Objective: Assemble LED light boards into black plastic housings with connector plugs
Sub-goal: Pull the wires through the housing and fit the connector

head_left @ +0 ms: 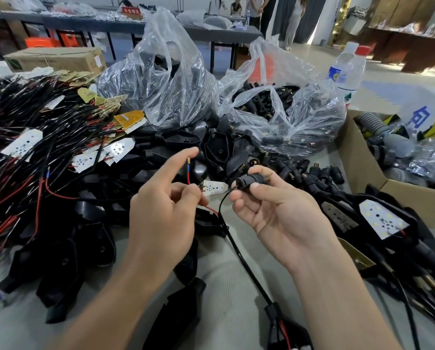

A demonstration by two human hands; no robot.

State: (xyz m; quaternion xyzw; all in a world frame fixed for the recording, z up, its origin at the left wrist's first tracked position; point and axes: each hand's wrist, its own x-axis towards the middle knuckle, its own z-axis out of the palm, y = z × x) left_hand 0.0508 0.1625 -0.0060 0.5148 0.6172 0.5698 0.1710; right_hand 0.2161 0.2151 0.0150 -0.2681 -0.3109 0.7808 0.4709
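Left hand (165,205): pinches thin red brass-tipped wire (188,174), forefinger straight.
Small white LED board (215,187): at the left fingertips, between both hands.
Right hand (269,210): grips black cylindrical plastic connector plug (251,178); thin black wire (223,199) meets its end.

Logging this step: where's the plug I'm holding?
Head view, right of centre: the connector plug is pinched by the right hand, beside the LED board the left hand holds.

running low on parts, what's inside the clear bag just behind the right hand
The clear bag holds a heap of black connector plugs with brass tips. Crumpled plastic and glare hide its lower layers.
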